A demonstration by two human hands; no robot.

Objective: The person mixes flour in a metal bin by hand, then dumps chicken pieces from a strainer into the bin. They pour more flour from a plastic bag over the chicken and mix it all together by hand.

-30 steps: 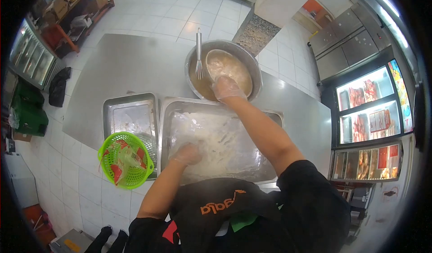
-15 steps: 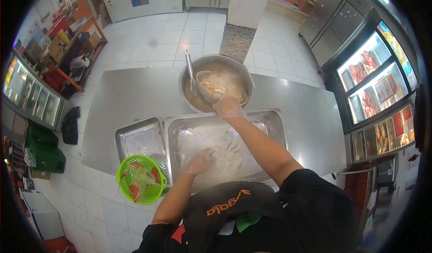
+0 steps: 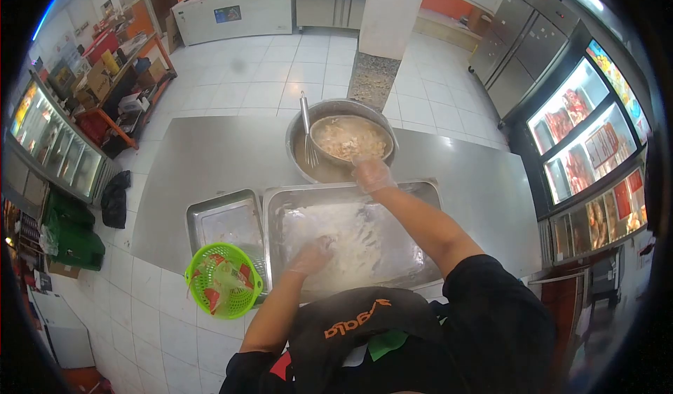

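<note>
Beyond the rectangular metal pan (image 3: 269,234), the round bowl (image 3: 332,158) opens upward, right hand (image 3: 373,174) closed at its rim; wire whisk (image 3: 306,122) handle points away. Left hand (image 3: 310,257), half-open, meets powder (image 3: 355,245).

Counting one table (image 3: 189,148), two metal trays: one larger tray (image 3: 413,257), one smaller tray (image 3: 224,219); two round vessels: one outer basin (image 3: 291,150), one inner bowl (image 3: 313,140); one whisk (image 3: 307,127), one green basket (image 3: 242,304). Farther off, one pillar (image 3: 378,64), one black bag (image 3: 116,201).
</note>
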